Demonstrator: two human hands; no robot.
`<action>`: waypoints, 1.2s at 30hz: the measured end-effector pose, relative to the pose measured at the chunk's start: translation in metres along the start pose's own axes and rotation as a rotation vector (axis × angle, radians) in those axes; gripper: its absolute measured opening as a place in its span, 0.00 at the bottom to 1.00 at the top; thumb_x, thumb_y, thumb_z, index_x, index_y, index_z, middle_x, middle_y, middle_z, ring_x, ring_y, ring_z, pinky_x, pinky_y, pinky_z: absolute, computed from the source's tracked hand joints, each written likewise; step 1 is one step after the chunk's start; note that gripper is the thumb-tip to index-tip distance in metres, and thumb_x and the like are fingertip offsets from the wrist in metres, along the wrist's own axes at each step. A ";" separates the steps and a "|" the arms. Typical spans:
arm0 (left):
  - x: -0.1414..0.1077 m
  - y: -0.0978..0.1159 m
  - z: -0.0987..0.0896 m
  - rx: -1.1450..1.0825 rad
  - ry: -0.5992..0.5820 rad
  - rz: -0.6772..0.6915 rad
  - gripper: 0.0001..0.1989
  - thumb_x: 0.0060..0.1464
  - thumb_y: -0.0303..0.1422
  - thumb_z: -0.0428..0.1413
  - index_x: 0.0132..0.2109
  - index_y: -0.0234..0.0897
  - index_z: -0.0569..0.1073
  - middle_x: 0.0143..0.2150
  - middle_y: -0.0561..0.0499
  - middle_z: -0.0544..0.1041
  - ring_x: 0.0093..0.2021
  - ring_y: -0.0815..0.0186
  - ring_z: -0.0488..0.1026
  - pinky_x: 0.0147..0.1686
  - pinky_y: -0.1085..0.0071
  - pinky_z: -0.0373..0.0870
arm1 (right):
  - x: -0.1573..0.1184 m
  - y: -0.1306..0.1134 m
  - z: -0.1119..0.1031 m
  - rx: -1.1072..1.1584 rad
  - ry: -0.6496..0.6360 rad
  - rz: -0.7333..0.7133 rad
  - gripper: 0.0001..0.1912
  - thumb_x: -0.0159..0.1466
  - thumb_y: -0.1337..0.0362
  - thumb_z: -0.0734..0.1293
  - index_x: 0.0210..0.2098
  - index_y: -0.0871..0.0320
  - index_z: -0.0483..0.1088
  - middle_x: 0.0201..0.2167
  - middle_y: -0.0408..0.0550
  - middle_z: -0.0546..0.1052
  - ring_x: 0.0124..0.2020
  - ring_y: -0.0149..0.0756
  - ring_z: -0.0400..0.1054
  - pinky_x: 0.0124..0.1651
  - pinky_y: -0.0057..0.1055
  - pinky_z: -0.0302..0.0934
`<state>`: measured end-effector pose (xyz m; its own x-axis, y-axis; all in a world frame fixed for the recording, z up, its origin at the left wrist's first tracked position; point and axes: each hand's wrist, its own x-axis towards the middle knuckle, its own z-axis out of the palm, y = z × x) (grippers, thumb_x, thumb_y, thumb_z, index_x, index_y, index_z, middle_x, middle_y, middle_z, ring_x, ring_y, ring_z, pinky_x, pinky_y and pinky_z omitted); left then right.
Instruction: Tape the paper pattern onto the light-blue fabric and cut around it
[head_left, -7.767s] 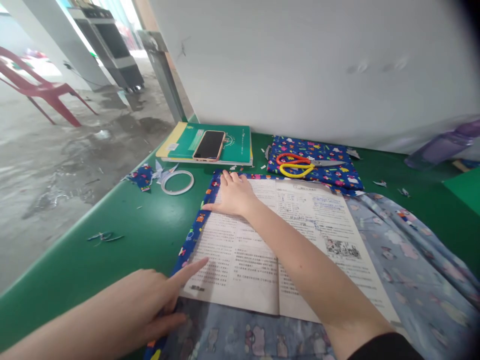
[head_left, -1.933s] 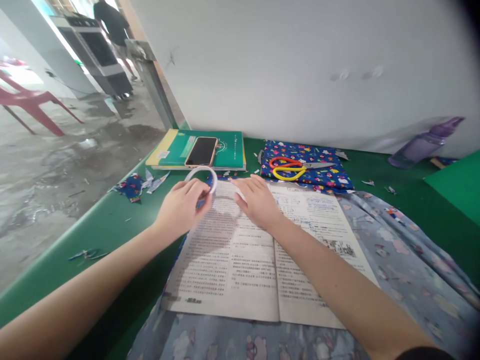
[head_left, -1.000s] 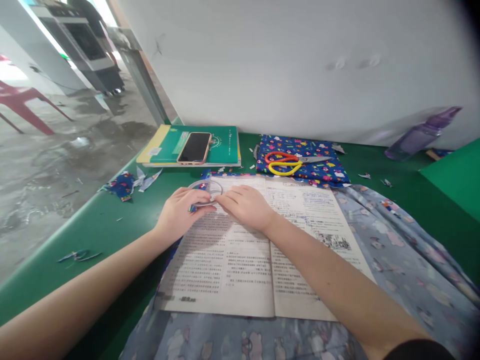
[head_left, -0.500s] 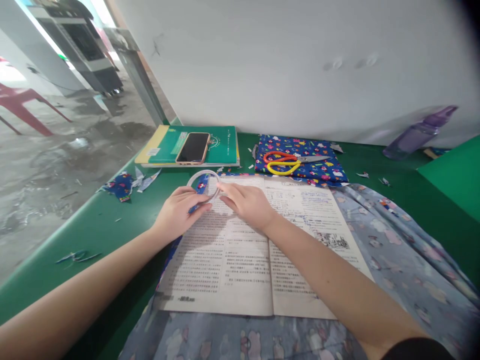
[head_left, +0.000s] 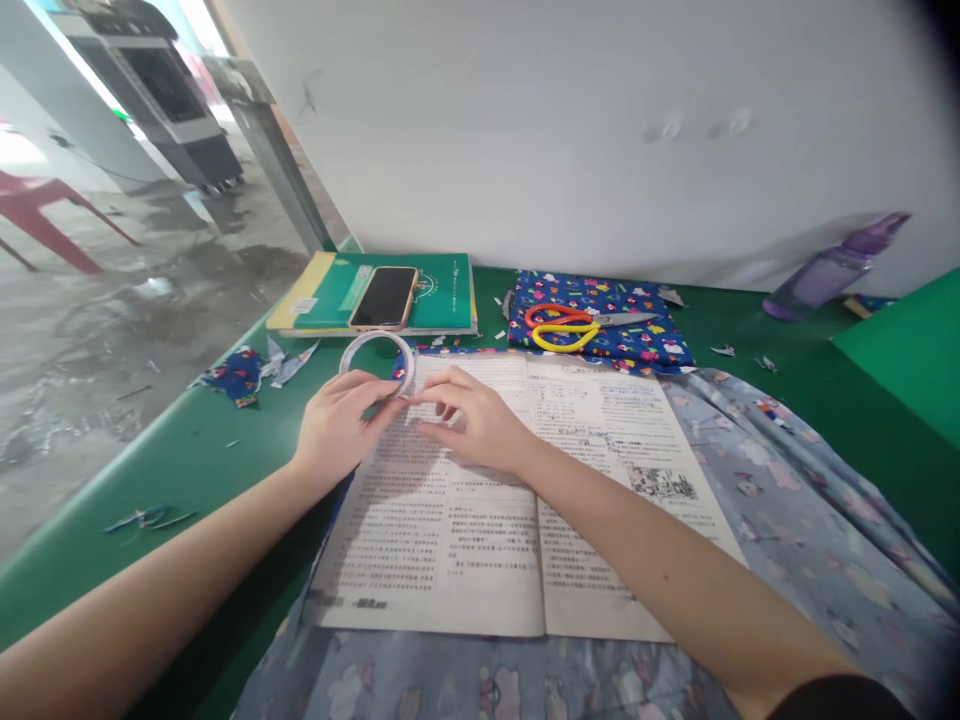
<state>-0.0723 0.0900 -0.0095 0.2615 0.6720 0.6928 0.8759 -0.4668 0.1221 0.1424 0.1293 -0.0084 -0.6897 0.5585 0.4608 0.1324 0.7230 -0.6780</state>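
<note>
A roll of clear tape (head_left: 407, 362) stands on its edge above the top left of an open printed book (head_left: 495, 540). My left hand (head_left: 341, 420) is closed on the roll's lower part. Beside it, my right hand (head_left: 476, 420) has its index fingertip at the roll's lower right edge, near my left fingertips; its thumb is apart from the index finger and nothing is visible between them. The book lies on patterned fabric or wrapping (head_left: 750, 470), pale side up, with a dark blue printed edge showing along the book's top and left.
A phone (head_left: 385, 297) rests on green and yellow books (head_left: 450, 290) at the back. Orange-and-yellow scissors (head_left: 566, 330) lie on a folded blue piece (head_left: 637, 350). A purple bottle (head_left: 821, 280) leans right. Scraps (head_left: 236, 375) lie on the green table (head_left: 247, 450).
My left hand and the tape roll have moved left. The roll has turned slightly. My right hand's fingers have spread and its fingertip has shifted left and down.
</note>
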 end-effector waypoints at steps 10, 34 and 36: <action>0.000 0.001 0.000 0.066 -0.032 -0.006 0.12 0.60 0.40 0.55 0.32 0.39 0.74 0.22 0.54 0.75 0.24 0.66 0.71 0.33 0.68 0.68 | 0.000 0.001 -0.002 0.213 0.087 0.079 0.17 0.65 0.67 0.63 0.53 0.54 0.67 0.57 0.49 0.71 0.56 0.34 0.67 0.53 0.38 0.69; 0.005 0.017 -0.007 0.085 -0.155 0.172 0.04 0.61 0.31 0.51 0.41 0.36 0.68 0.31 0.49 0.75 0.32 0.61 0.71 0.37 0.63 0.63 | 0.002 -0.002 0.002 0.344 0.061 0.191 0.12 0.59 0.60 0.70 0.40 0.56 0.67 0.40 0.44 0.75 0.36 0.30 0.70 0.44 0.33 0.69; 0.005 0.018 -0.007 0.095 -0.156 0.196 0.04 0.61 0.29 0.50 0.41 0.35 0.68 0.31 0.49 0.75 0.33 0.61 0.71 0.38 0.63 0.63 | 0.001 -0.002 0.002 0.267 0.086 0.156 0.11 0.59 0.61 0.70 0.39 0.56 0.67 0.38 0.44 0.74 0.37 0.31 0.69 0.44 0.33 0.67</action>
<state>-0.0578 0.0810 0.0013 0.4828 0.6583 0.5774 0.8347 -0.5455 -0.0760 0.1397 0.1280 -0.0078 -0.6120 0.6944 0.3785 0.0322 0.5000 -0.8654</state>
